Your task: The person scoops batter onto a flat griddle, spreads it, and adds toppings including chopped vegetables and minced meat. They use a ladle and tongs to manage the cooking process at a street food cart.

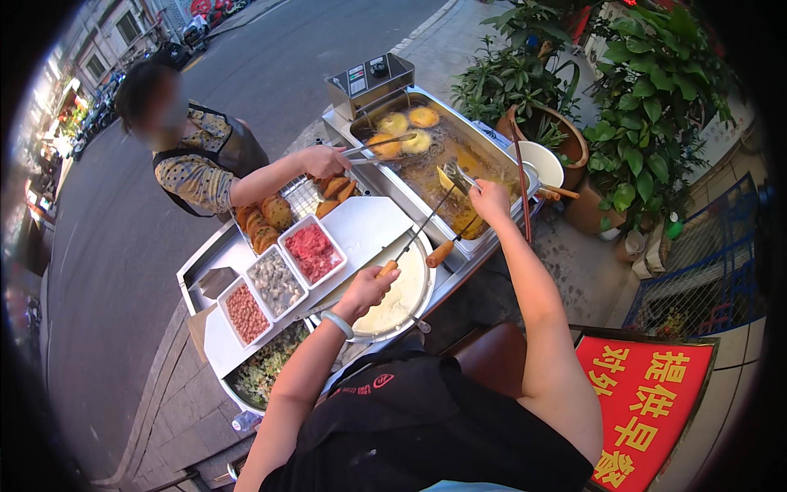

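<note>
My left hand [369, 289] grips the wooden handle of a long metal ladle [424, 229], whose head reaches over the hot oil in a steel deep fryer [504, 157]. Metal tongs [461, 173] are in my right hand [490, 200], their tips at the ladle's head beside a yellow fried piece [445, 178]. A second wooden-handled tool [441, 253] rests across the fryer's near edge, its far end in the oil by a golden fritter [472, 226]. Several round fritters [393, 123] float at the fryer's far end. Below my left hand is a round pot of pale batter [393, 301].
Across the cart, a person [203, 147] holds tongs [381, 147] over the fritters. White trays hold minced meat [312, 251], oysters [276, 284] and peanuts [247, 313]. Shredded vegetables [264, 369] lie nearby; fried pieces fill a wire rack [301, 206]. A white bucket [541, 161] stands right of the fryer.
</note>
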